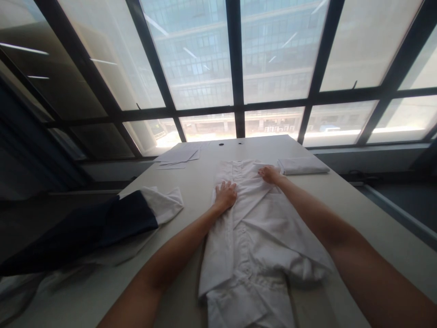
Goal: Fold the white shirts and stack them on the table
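Observation:
A white shirt lies lengthwise down the middle of the table, wrinkled, with its button strip running along the centre. One side is folded inward over the front, and loose fabric bunches at the lower right. My left hand rests palm down on the shirt's upper left part, fingers spread. At the upper right edge, my right hand has its fingers curled and pinched on the fabric. Just beyond that hand is a folded white cloth.
White table under everything. Paper sheets lie at its far left. Dark navy and white garments are heaped along the left edge, partly hanging over. Large framed windows rise behind the far edge.

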Available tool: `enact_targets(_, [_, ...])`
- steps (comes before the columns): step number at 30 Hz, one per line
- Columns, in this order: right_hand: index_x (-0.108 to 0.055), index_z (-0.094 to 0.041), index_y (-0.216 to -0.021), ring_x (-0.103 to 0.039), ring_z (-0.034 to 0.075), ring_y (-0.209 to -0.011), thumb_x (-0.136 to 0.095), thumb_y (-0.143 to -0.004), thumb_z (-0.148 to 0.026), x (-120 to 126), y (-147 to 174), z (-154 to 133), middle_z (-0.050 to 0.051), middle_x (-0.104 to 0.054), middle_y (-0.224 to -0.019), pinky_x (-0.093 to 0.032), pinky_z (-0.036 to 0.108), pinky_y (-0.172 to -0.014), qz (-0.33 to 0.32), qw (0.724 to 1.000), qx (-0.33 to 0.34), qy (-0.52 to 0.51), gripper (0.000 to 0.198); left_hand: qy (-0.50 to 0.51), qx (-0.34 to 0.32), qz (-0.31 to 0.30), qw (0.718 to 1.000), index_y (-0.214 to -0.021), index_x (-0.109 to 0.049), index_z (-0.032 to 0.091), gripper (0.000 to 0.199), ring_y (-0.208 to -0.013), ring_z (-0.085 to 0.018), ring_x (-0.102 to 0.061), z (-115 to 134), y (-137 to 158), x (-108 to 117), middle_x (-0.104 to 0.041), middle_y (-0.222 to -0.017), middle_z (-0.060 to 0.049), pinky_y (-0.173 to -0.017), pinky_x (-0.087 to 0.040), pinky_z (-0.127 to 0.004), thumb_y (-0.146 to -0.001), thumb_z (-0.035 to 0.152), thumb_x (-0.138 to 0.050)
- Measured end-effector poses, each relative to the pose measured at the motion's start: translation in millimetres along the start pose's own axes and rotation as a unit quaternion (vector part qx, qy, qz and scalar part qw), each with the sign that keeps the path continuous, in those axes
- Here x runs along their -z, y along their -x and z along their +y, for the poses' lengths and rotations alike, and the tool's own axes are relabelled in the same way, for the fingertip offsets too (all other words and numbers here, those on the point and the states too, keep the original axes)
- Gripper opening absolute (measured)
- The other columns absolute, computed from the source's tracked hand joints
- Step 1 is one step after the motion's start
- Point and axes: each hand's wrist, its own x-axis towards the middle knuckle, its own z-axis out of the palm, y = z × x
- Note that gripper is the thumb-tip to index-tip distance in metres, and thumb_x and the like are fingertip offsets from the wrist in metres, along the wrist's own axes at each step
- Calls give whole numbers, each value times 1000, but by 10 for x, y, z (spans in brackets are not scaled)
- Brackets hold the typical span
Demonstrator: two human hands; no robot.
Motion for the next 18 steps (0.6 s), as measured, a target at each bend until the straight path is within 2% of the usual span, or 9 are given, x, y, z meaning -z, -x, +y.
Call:
enact_targets(5, [-61, -9, -133, -53, 23, -130, -42, -104, -36, -181, -314, 140, 19, -60, -140, -34, 30, -109, -1, 1000, -27, -10, 44, -5, 0, 8, 1000, -143, -50, 27, 47, -149, -34, -26, -166, 131, 20, -39, -159, -11, -115, -24, -66, -97, 26, -45])
enact_targets(10, [-59, -5, -133, -47, 25, -135, -34, -106, -35, -260, -314, 296, 23, -56, -143, -30, 36, -113, 7, 998, -70, -5, 47, 7, -5, 10, 1000, -143, -51, 25, 47, -149, -35, -27, -251, 159, 1, -41, -158, -12, -115, -23, -67, -96, 24, -46])
enact_targets(13, [-58, -11, -135, -38, 27, -141, -26, -108, -36, -241, -269, 234, 21, -50, -149, -26, 42, -116, 27, 997, -76, 2, 49, 37, -3, 20, 999, -140, -55, 21, 47, -149, -37, -27, -232, 68, -42, -42, -157, -14, -115, -21, -69, -94, 20, -48])
enact_targets(15, [-58, -13, -135, -33, 28, -145, -27, -107, -39, -197, -256, 133, 19, -45, -153, -22, 46, -117, 23, 997, -73, 7, 49, 92, 8, 31, 995, -138, -58, 20, 48, -149, -36, -27, -206, -33, -62, -45, -156, -13, -117, -18, -68, -91, 13, -49])
enact_targets(18, [-57, -11, -136, -28, 32, -147, -35, -105, -44, -124, -229, -67, 21, -37, -158, -21, 51, -117, -2, 997, -75, 14, 50, 181, 38, 58, 981, -137, -61, 19, 56, -146, -30, -37, -184, -196, -38, -53, -149, -9, -121, -22, -58, -86, 2, -46])
